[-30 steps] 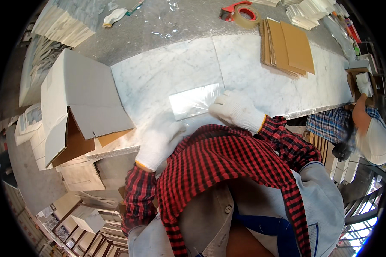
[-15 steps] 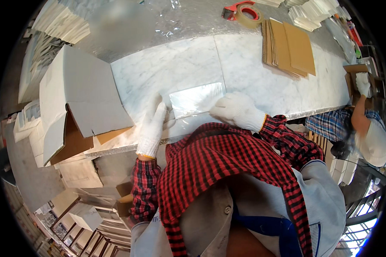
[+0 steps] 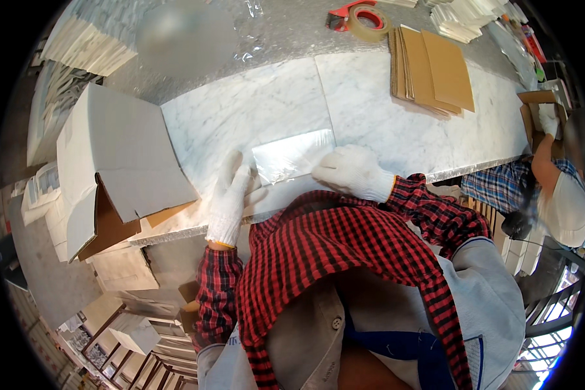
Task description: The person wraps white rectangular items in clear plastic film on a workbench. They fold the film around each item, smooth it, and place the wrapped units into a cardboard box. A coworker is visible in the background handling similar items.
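Note:
A flat white rectangular packet in shiny clear film [image 3: 291,156] lies on the marble-patterned tabletop [image 3: 260,97] before me. My left hand [image 3: 229,203], in a white knitted glove, is at the packet's left end; its fingers are apart, with the thumb side by the packet's edge. At the other end, my right hand [image 3: 357,172], gloved likewise, has its fingers bent together over the packet's near right corner. Its fingertips pinch that corner, partly covering it.
On the left stands an open white carton [image 3: 123,140] with brown inner flaps. Folded brown cardboard sheets [image 3: 445,75] lie at the far right, beside a red tape dispenser [image 3: 364,19]. White stacks [image 3: 94,42] are at the far left. A co-worker's gloved hand [image 3: 548,119] reaches into a brown box [image 3: 530,114].
The fingers of my left hand have spread further apart. My right hand and the packet appear slightly farther left, as the whole view has shifted a little.

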{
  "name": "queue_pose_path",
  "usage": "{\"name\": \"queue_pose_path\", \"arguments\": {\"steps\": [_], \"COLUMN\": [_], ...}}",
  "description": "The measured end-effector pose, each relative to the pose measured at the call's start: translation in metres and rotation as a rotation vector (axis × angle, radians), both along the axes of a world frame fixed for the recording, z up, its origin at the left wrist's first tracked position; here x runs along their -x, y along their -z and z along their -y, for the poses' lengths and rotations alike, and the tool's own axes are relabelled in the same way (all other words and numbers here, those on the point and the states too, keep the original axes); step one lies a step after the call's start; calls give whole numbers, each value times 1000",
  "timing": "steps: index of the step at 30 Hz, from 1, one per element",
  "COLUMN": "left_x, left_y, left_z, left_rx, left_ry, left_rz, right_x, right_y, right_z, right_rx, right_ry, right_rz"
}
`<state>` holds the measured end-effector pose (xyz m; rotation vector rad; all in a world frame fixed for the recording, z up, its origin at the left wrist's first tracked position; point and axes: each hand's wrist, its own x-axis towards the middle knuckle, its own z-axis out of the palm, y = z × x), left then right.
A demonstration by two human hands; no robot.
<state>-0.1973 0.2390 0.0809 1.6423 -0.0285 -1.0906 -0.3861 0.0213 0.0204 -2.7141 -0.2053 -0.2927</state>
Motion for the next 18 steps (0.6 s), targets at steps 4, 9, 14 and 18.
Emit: {"name": "queue_pose_path", "arguments": {"steps": [4,9,14,18], "left_x": [-7,4,20,17], "left_y": [17,-5,34,32], "left_z": [-9,33,59,69], "left_rx": [-58,147,54,128], "left_ry": [155,467,975,990], "left_rz": [460,1432,1594,1555], "right_x": [-1,2,5,30], "right_y": [0,-2,-19,-6], "right_z": [1,4,-3,19], "right_rx": [-40,0,-174,-162], "right_ry": [-43,-69,48,-126], "right_rz": [-6,-50,-47,-250]}}
